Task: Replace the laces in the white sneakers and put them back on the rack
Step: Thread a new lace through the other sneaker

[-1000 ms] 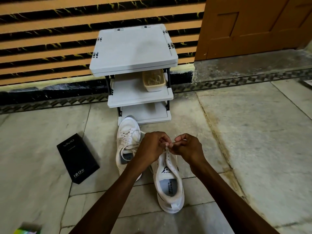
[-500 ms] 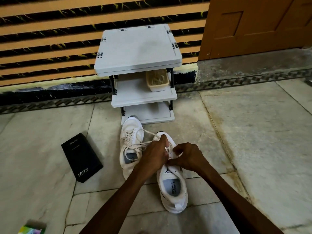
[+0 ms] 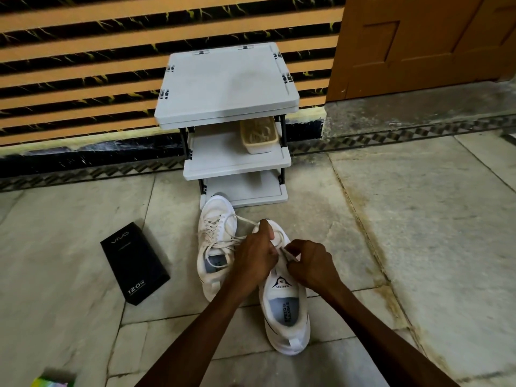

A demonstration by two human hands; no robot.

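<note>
Your left hand (image 3: 255, 254) and right hand (image 3: 310, 265) both pinch the lace (image 3: 287, 254) over the right sneaker (image 3: 286, 308). Left sneaker (image 3: 215, 241) lies beside it, touching the rack (image 3: 226, 88).

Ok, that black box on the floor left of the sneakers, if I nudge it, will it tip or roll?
Probably neither: the black box lies flat on its broad face, so it should slide. The floor tiles look smooth, so it may skid. Its crisp edges suggest stiff card, likely keeping its shape when lifted.

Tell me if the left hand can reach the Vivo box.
Probably yes: only the laced sneaker lies between the left hand and the Vivo box, though it must first drop the lace.
</note>
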